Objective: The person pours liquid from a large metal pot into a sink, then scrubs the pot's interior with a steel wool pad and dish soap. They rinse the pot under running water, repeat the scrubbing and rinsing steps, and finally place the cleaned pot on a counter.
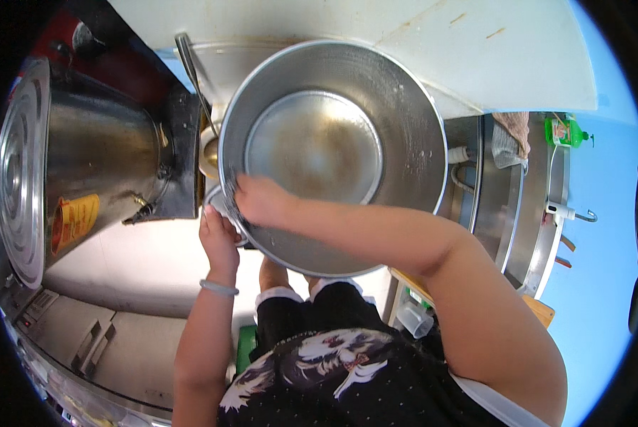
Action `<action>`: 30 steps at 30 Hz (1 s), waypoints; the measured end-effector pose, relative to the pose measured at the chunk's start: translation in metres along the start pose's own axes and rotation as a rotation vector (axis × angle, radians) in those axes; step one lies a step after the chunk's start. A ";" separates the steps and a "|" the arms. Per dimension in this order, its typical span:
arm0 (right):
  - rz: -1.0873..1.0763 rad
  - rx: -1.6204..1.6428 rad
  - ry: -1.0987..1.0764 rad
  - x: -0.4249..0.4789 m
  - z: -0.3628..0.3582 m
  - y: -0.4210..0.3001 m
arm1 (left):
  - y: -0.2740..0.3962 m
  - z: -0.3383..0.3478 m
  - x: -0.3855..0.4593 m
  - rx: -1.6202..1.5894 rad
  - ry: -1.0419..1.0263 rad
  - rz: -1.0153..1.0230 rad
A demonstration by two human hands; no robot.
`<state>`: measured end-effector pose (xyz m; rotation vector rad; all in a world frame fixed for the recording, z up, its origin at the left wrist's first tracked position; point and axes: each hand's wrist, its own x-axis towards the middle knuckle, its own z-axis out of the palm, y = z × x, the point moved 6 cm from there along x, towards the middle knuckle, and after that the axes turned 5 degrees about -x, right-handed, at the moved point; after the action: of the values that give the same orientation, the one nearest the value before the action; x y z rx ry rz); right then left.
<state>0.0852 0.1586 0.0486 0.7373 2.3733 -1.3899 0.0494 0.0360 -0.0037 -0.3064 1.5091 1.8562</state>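
Observation:
A large, deep stainless-steel stockpot (319,133) stands before me with its mouth facing up at me. Brownish marks show on its round bottom, and whitish specks dot the wall. My left hand (220,232) is closed around the metal loop handle (240,239) on the pot's left side. Inside the pot, my right hand (265,200) presses against the left wall near that handle. A dark, fuzzy pad, which looks like a steel-wool scourer (233,200), shows under its fingers, mostly hidden by the hand.
At left stands a tall lidded metal pot (102,155) with a tap. A long-handled ladle (190,66) rests in a small container (209,155) beside the stockpot. To the right are a steel sink (497,197), a cloth (511,139) and a green soap bottle (561,132).

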 end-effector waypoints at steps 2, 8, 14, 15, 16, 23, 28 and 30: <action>-0.030 0.018 0.065 0.001 -0.002 -0.004 | 0.005 -0.003 0.002 0.042 0.055 0.052; -0.025 -0.358 -0.520 -0.115 0.016 0.058 | -0.004 -0.010 0.004 -0.038 0.155 0.006; 0.033 -0.376 -0.399 -0.125 0.016 0.037 | -0.003 -0.004 0.005 -0.110 0.167 0.044; -0.048 -0.356 -0.238 -0.119 0.015 0.027 | 0.000 -0.007 0.007 -0.101 0.167 0.044; -0.071 -0.317 -0.286 -0.129 0.008 0.025 | 0.001 -0.006 0.007 -0.101 0.158 0.046; -0.014 -1.137 -0.553 -0.197 -0.117 0.128 | 0.012 0.003 0.004 -0.047 0.136 0.071; -0.255 -1.723 -0.307 -0.119 -0.228 0.154 | 0.014 0.005 0.007 -0.019 0.085 0.087; -0.415 -1.621 0.013 -0.079 -0.259 0.143 | 0.012 0.008 0.009 -0.012 0.065 0.088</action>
<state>0.2326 0.4191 0.1115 -0.2328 2.6653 0.6864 0.0369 0.0459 0.0024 -0.3132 1.5777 1.9414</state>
